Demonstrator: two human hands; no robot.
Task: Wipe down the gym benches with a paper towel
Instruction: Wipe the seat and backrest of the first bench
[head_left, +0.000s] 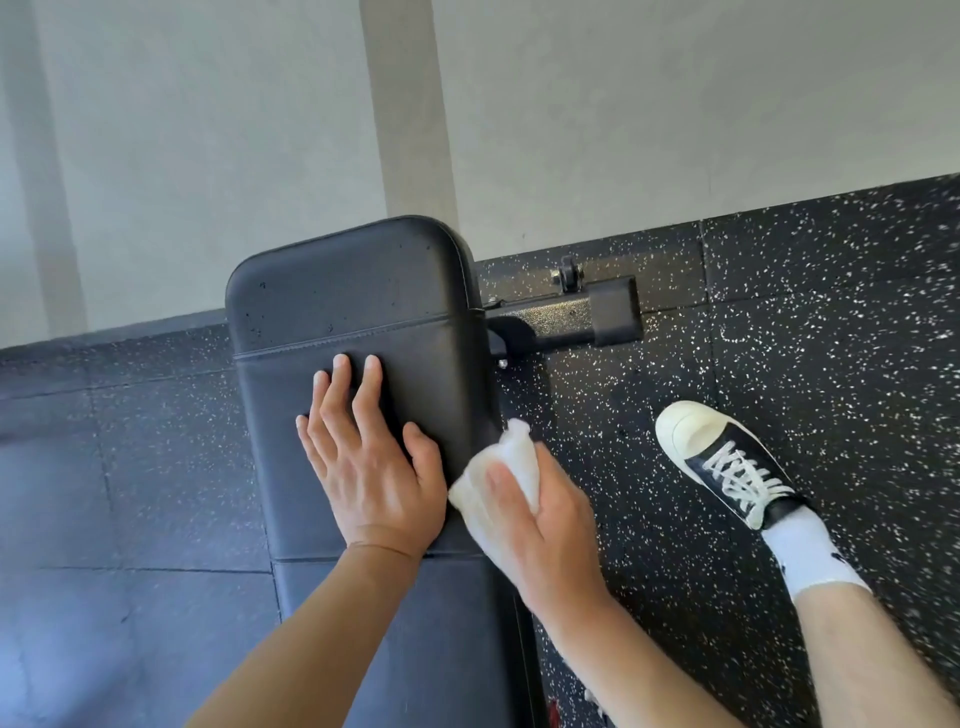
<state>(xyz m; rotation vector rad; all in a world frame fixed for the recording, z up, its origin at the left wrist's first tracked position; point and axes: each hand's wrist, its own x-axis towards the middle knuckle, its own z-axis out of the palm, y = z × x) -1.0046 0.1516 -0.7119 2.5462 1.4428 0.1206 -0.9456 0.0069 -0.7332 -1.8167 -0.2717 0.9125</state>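
The left hand (366, 462) lies flat, fingers spread and straight, on the black padded vinyl bench (358, 312), just below its cross seam. The right hand (540, 514) holds a crumpled white paper towel (511, 462) against the bench's right side edge; how far the towel wraps under that edge seems unclear. The pad's rounded far end nearly meets the pale wall (675, 104). Right of the bench, speckled black rubber flooring (805, 312) lies open around the black steel foot bar (587, 314) and a black-and-white laced sneaker (727, 462).
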